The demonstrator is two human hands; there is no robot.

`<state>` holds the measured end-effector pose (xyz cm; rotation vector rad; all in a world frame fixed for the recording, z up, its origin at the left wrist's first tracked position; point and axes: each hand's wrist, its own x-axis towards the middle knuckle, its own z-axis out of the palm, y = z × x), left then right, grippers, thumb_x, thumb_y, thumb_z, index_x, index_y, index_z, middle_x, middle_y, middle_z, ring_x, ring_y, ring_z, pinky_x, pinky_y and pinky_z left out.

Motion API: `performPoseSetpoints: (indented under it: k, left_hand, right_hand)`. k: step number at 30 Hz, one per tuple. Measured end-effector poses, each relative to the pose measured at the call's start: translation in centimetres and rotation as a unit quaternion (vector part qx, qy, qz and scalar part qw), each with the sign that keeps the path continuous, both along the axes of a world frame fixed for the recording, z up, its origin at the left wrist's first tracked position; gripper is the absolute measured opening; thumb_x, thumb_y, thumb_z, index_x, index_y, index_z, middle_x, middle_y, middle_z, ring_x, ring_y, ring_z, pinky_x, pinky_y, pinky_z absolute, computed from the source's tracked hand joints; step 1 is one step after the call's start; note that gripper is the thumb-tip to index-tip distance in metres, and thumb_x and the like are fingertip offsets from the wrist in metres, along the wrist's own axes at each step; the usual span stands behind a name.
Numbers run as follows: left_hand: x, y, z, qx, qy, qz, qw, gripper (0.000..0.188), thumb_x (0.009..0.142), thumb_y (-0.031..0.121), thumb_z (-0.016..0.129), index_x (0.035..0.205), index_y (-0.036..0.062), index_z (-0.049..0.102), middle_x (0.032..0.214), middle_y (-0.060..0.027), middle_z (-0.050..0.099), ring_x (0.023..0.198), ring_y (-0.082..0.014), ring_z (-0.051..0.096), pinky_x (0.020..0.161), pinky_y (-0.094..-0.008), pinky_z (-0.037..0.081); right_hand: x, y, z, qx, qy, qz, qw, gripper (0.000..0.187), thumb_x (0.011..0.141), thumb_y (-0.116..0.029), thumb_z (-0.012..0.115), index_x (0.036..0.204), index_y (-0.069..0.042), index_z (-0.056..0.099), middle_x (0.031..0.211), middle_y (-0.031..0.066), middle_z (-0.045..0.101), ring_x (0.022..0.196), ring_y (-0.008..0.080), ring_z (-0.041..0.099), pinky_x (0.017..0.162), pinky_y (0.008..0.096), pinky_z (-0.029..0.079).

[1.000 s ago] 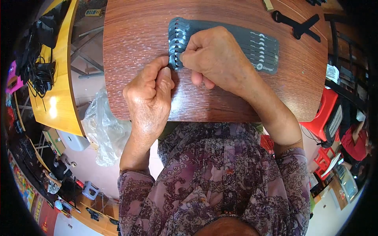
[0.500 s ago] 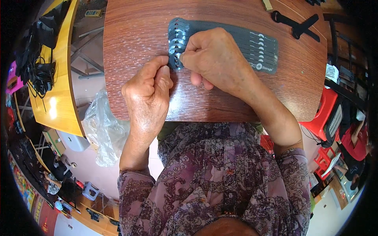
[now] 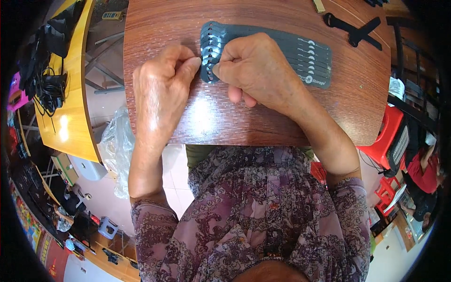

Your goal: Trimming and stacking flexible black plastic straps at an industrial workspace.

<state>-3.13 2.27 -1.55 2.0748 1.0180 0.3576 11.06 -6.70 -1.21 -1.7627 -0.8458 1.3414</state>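
Several dark grey-green cable straps (image 3: 268, 47) lie overlapped in a fanned row on the wooden table, their slotted ends at the left and white print at the right. My right hand (image 3: 256, 70) is closed over them, thumb and forefinger pinching at the slotted end of the strap nearest me. Just left of these ends, my left hand (image 3: 164, 77) holds its thumb and forefinger pressed together, the tips close to the strap edge. Whatever they hold, if anything, is too small or hidden to make out.
Black straps (image 3: 359, 33) lie crossed at the table's far right. Left of the brown table (image 3: 155, 37) stands a yellow table (image 3: 70, 131) with black cables (image 3: 49, 89). A clear plastic bag (image 3: 117, 150) hangs between them. A red stool (image 3: 385, 136) stands at the right.
My left hand has moved left and a little away from me, and its thumb and forefinger have shifted up along the slotted ends. My right hand has stayed nearly still on the straps.
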Motion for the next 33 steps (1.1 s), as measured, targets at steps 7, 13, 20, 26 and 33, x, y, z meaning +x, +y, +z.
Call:
performPoseSetpoints:
  k: [7,13,20,26,33]
  left_hand:
    - [-0.1,0.1,0.4,-0.031,-0.041,-0.004,0.999,0.006,0.078,0.004,0.062,0.079,-0.0018,0.062,0.062,-0.0134,0.061,0.054,-0.0199,0.061,0.054,-0.0305,0.046]
    - [-0.4,-0.6,0.2,-0.104,-0.030,0.006,0.994,0.006,0.076,0.003,0.063,0.079,-0.0025,0.062,0.059,-0.0102,0.059,0.053,-0.0143,0.057,0.051,-0.0290,0.044]
    - [0.4,-0.8,0.8,-0.061,0.051,-0.036,0.996,0.010,0.070,0.005,0.067,0.075,-0.0017,0.061,0.061,-0.0127,0.061,0.054,-0.0198,0.060,0.051,-0.0319,0.045]
    - [0.2,-1.2,0.6,0.003,0.050,-0.035,0.998,0.010,0.070,0.005,0.067,0.075,-0.0007,0.061,0.062,-0.0151,0.061,0.055,-0.0268,0.061,0.052,-0.0350,0.046]
    - [-0.3,-1.8,-1.3,0.311,-0.073,-0.158,0.934,0.010,0.066,-0.003,0.064,0.071,0.0019,0.058,0.060,-0.0110,0.054,0.049,-0.0259,0.055,0.044,-0.0360,0.044]
  right_hand:
    - [0.0,0.1,-0.1,-0.004,0.001,-0.001,1.000,0.018,0.079,-0.007,0.057,0.063,0.001,0.057,0.049,0.0095,0.056,0.035,0.0094,0.047,0.032,0.0243,0.034]
    - [0.1,0.1,-0.1,0.019,-0.028,0.009,0.999,0.022,0.074,-0.005,0.051,0.055,0.004,0.059,0.046,0.0131,0.057,0.035,0.0184,0.055,0.038,0.0331,0.046]
    - [-0.1,0.1,0.1,0.025,-0.039,0.003,0.999,0.022,0.073,-0.002,0.049,0.054,0.004,0.058,0.046,0.0133,0.057,0.035,0.0181,0.055,0.038,0.0333,0.047]
    - [-0.1,0.0,0.1,0.015,-0.014,-0.008,1.000,0.018,0.077,-0.003,0.052,0.060,0.002,0.055,0.048,0.0107,0.055,0.035,0.0104,0.048,0.032,0.0262,0.035]
    - [0.1,0.1,0.1,0.021,-0.017,0.011,1.000,0.018,0.076,-0.003,0.053,0.060,0.002,0.056,0.048,0.0115,0.056,0.035,0.0110,0.049,0.032,0.0262,0.036]
